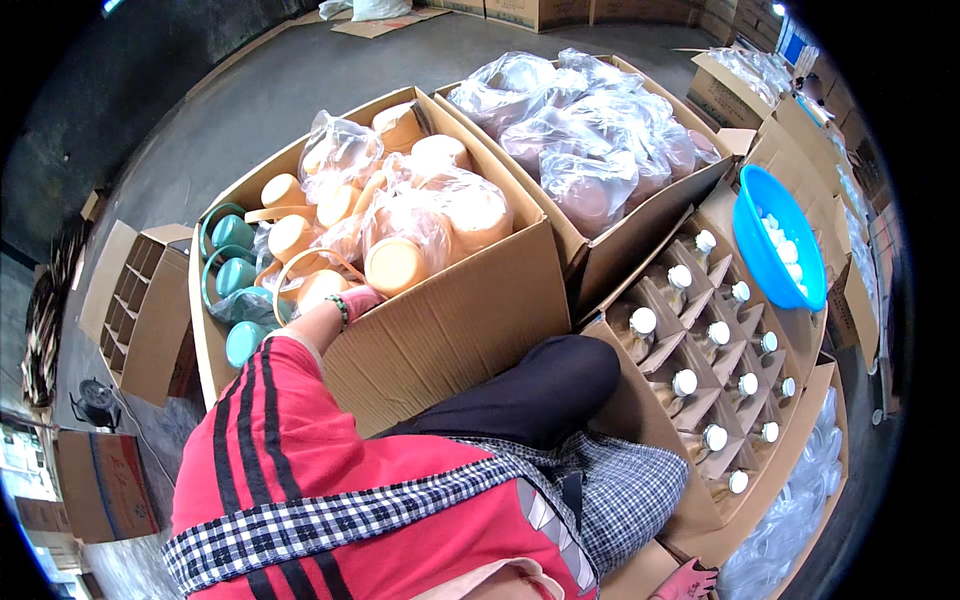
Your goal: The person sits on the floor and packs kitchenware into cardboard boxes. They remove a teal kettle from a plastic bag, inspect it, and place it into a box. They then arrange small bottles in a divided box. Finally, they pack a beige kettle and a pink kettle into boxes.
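This looks every bit a packing workshop or warehouse! Right by the left grip (360, 301), an open carton (450, 305) brims with orange and turquoise plastic vessels (394, 266). Over to its right, white-capped bottles (717, 333) stand in cardboard dividers, a blue basin (765, 186) just beyond. Far ahead of it, stacked cartons (545, 12) line a bare grey floor (320, 80); off left, a partitioned box (160, 325).
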`<act>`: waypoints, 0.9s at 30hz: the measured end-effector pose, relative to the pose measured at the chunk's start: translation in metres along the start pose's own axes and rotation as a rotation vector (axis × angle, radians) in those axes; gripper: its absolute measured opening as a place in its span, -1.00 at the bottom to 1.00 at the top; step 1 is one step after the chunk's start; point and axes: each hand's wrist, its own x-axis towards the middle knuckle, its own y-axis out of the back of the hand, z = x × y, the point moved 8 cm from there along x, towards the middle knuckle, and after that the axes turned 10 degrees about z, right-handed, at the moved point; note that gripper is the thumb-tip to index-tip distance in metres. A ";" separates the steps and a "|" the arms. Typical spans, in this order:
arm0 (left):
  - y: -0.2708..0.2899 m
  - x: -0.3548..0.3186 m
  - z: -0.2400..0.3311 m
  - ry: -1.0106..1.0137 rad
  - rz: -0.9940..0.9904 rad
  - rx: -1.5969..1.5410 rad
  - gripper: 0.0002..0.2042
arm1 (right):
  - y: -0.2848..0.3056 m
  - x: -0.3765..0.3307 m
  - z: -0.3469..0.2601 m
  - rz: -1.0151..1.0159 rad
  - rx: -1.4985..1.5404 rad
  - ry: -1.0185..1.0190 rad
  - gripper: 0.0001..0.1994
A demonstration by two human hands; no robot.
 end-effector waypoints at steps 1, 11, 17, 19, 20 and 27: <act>0.005 0.003 0.000 -0.093 0.031 0.134 -0.84 | 0.015 0.000 -0.008 0.147 -0.006 0.051 -0.42; 0.061 -0.037 0.045 -0.198 0.428 -0.767 -0.91 | -0.003 -0.016 -0.003 0.220 -0.112 0.095 -0.22; 0.067 -0.041 0.048 -0.415 0.721 -0.754 -0.91 | 0.001 0.001 -0.004 -0.126 0.015 0.000 -0.42; 0.061 -0.049 0.067 -0.483 0.814 0.040 -0.61 | 0.004 0.002 0.001 -0.154 0.039 -0.033 -0.43; 0.042 -0.066 0.098 -0.622 0.939 0.543 -0.47 | 0.004 0.002 0.001 -0.165 0.053 -0.046 -0.43; 0.081 -0.045 0.086 -0.321 0.807 1.090 -0.78 | -0.003 0.001 0.002 -0.202 0.122 -0.050 -0.41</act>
